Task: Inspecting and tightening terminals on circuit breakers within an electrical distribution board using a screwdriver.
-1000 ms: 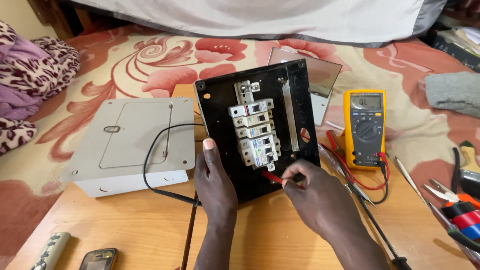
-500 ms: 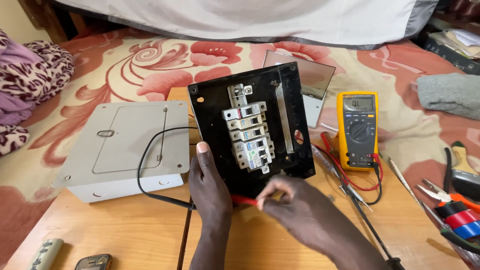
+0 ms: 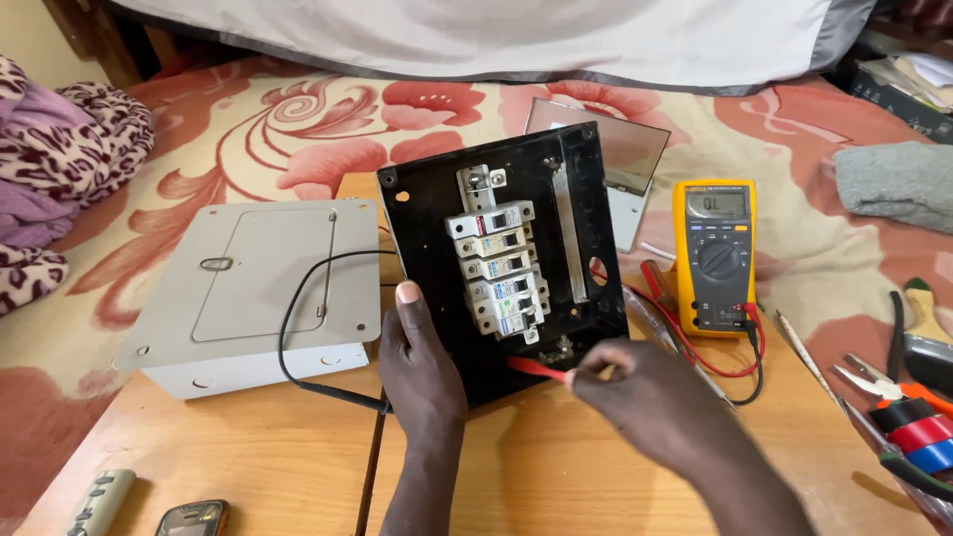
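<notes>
Since the earlier frames the red probe [image 3: 536, 368] has come away from the breaker row: its tip was against the lowest breaker, and now lies lower, at the bottom edge of the panel near a small terminal block [image 3: 552, 354].

Nearest: the right hand [image 3: 645, 397] pinches the probe between fingertips. The left hand [image 3: 422, 362] lies flat on the black breaker panel [image 3: 427, 218], thumb along its left edge, steadying it tilted on the wooden worktop [image 3: 248, 447]. Position of left hand unchanged.

Middle: four white breakers [image 3: 496, 266] sit stacked on the rail. A black lead [image 3: 298, 328] loops off to the left over the grey enclosure [image 3: 248, 288].

Further right: yellow multimeter [image 3: 715, 253], switched on, red lead plugged in.

Judgement: breakers are mounted; probing appears under way, with the upper breakers not touched at this moment.
</notes>
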